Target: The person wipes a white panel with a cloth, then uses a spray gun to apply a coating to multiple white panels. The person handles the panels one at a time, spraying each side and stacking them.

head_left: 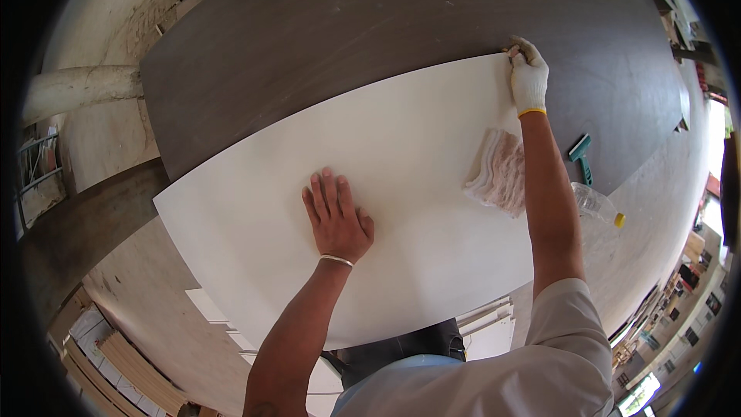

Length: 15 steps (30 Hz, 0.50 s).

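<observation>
A large white sheet (432, 262) lies over a dark grey-brown board (324, 23), its long far edge running diagonally across it. My bare left hand (338, 216), with a light bracelet at the wrist, rests flat on the sheet, fingers stretched out. In a white knit glove with a yellow cuff, my right hand (529, 69) is closed at the sheet's far right corner, pinching it between curled fingers. Just left of my right forearm, a folded pinkish-white cloth (498, 170) sits on the sheet; the forearm hides part of it.
To the right of my right forearm lie a green-handled scraper (581, 156) and a clear plastic bottle (593, 201) with a yellow cap. A pale round post (85, 93) stands at the left. Stacked boards (139, 367) fill the lower left.
</observation>
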### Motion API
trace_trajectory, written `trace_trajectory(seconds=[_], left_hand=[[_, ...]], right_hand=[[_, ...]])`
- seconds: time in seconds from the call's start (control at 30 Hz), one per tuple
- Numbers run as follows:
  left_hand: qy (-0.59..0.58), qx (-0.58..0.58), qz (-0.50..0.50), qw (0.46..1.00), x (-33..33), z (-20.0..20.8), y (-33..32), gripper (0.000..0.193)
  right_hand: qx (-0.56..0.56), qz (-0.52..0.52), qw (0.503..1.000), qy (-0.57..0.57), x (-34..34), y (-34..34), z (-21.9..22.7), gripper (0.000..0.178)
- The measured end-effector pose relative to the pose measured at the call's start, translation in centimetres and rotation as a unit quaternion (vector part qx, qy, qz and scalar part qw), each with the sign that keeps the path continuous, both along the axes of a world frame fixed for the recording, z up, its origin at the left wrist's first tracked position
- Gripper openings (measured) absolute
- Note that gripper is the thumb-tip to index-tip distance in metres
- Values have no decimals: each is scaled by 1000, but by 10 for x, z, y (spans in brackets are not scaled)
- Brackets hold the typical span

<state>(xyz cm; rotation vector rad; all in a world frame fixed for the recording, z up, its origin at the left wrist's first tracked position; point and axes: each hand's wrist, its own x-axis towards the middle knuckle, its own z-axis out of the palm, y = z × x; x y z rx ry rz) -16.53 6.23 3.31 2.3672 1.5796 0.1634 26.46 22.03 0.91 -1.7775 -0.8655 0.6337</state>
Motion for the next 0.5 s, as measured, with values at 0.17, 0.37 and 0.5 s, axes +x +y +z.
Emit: trace_trajectory(seconds=[0.17, 0.37, 0.5], left_hand=[[2, 2, 0, 1000, 0, 1, 0, 75], [5, 11, -2, 1000, 0, 0, 0, 76], [0, 9, 0, 1000, 0, -1, 0, 76]], right_hand=[[-8, 9, 1000, 1, -1, -1, 2, 32], [-28, 6, 998, -57, -4, 2, 6, 31], [-27, -13, 997, -78, -10, 4, 6, 31]])
